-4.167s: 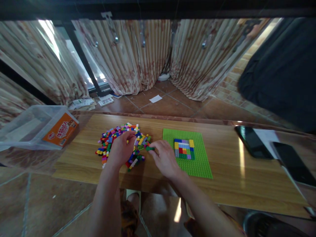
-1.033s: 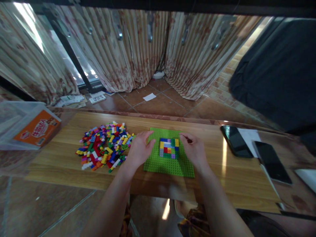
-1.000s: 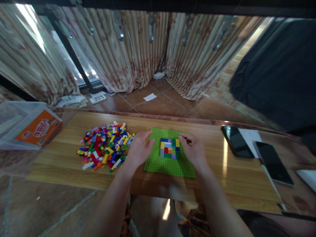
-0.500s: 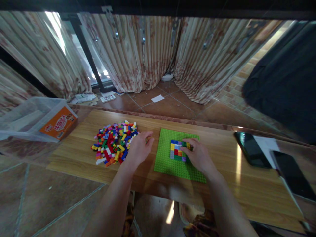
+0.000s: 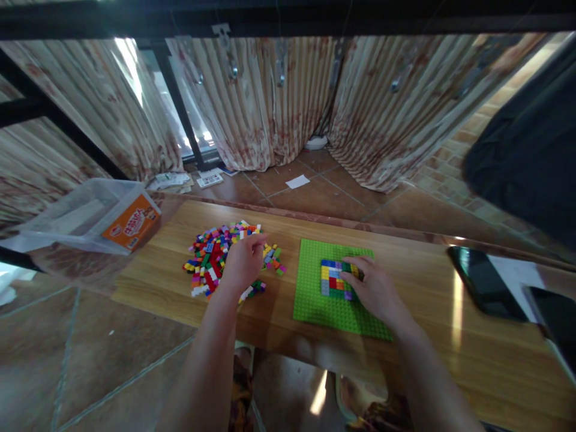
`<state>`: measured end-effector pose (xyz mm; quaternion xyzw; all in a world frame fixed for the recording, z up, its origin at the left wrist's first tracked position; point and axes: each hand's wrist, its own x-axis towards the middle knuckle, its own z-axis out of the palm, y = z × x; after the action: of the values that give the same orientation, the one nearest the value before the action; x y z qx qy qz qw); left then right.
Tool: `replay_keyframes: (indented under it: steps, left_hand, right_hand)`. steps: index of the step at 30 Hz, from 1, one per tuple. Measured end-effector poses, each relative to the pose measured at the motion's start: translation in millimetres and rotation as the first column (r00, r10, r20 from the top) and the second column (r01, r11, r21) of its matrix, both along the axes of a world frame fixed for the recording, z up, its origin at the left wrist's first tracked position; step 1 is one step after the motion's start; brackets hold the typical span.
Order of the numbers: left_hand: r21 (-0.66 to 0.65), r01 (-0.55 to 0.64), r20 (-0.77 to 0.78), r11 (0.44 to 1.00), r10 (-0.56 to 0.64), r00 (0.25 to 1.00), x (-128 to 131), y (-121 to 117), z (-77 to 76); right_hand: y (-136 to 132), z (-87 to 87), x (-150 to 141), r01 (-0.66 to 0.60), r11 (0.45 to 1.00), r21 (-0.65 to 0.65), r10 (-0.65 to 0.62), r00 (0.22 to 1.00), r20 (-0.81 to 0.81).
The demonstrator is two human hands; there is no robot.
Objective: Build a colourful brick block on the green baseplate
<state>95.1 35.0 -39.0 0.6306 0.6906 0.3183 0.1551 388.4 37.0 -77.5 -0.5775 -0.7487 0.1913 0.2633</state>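
Note:
My left hand [image 5: 244,262] is over the right part of a loose pile of small coloured building bricks [image 5: 209,255]. Its fingers look curled together; whatever they may hold is hidden. My right hand [image 5: 372,287] rests at the right side of a flat patchwork of building bricks [image 5: 332,280] pressed onto a green studded baseplate [image 5: 310,306]. Thumb and forefinger close around bricks at the patchwork's upper right, where dark green and yellow show between them. The hand covers part of the patchwork and the plate's right side.
A clear plastic box [image 5: 94,210] with an orange label stands beyond the left end of the wooden table [image 5: 157,288]. To the right, a black phone [image 5: 486,282] lies by white paper [image 5: 517,276], with another dark device [image 5: 553,318] nearer me. Curtains [image 5: 279,108] hang behind.
My left hand has moved left, from the gap between pile and baseplate to over the bricks, and its fingers look more closed. My right hand stays at the patchwork. The view has shifted slightly.

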Motion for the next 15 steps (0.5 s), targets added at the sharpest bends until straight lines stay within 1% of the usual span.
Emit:
replay_keyframes:
  steps: [3,6,9,12,15]
  left_hand:
    - [-0.025,-0.005,-0.027,1.000,0.004,1.000,-3,-1,-1.6]
    - [-0.038,0.015,-0.060,0.999,-0.017,0.998,-1,-1,-3.7]
    - [-0.059,0.019,-0.060,0.998,-0.022,0.998,1,-1,-3.6]
    - [-0.047,-0.011,-0.030,0.999,0.010,1.000,-1,-1,-0.6]
    - [0.006,-0.078,0.012,0.997,0.078,0.997,-9,-1,2.5]
  right_hand:
    - [0,-1.2,1,0.010,1.000,-0.001,-0.010,1.000,0.008]
    - [0,-1.9,0,0.022,1.000,-0.006,-0.022,0.999,0.028]
    - [0,-2.6,0,0.022,1.000,-0.001,-0.022,0.999,0.040]
    - [0,-4.0,0,0.025,0.999,0.020,-0.026,0.999,0.048]
    - [0,-4.6,0,0.034,0.999,0.028,-0.036,0.998,0.052]
